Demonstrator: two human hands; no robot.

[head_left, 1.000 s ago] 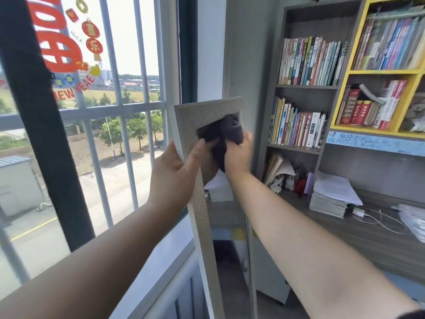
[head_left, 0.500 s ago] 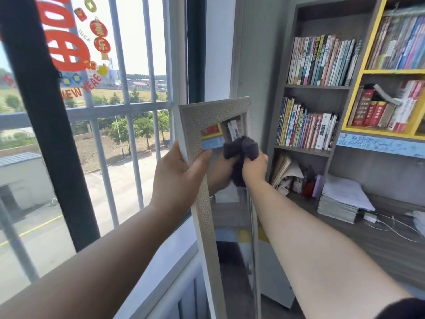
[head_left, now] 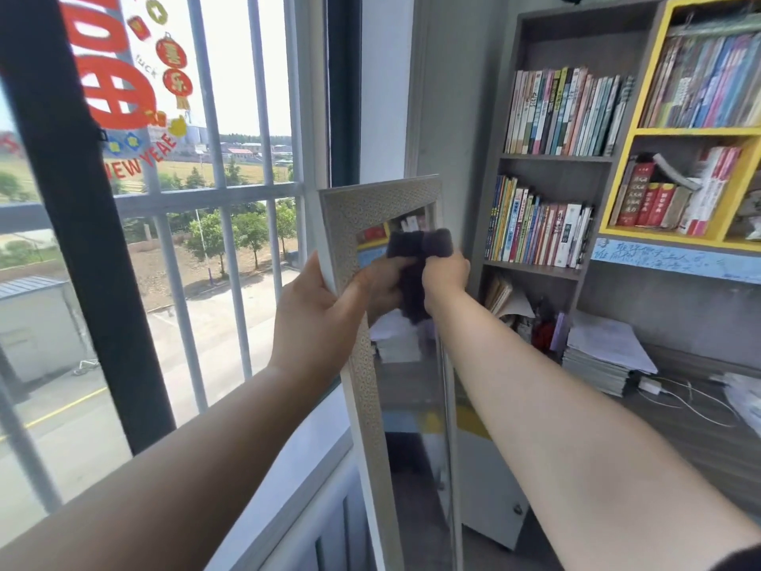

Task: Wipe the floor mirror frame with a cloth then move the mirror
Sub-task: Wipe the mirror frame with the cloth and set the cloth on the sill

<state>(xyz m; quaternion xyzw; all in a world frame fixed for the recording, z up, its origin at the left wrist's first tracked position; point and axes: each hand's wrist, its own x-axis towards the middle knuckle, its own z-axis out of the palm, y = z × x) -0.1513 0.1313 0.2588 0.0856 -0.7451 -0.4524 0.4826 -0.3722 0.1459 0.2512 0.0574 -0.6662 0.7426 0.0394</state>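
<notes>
Left hand is clasping the mirror frame, right hand is clutching the cloth; hard wiping risks toppling it.

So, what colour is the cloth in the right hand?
Dark purplish-grey; the cloth shows best in the head view.

Bright daylight from the window at left, sky blown out white, mirror glass showing soft reflections, wide-angle bending at edges, bookshelf slightly soft
</notes>
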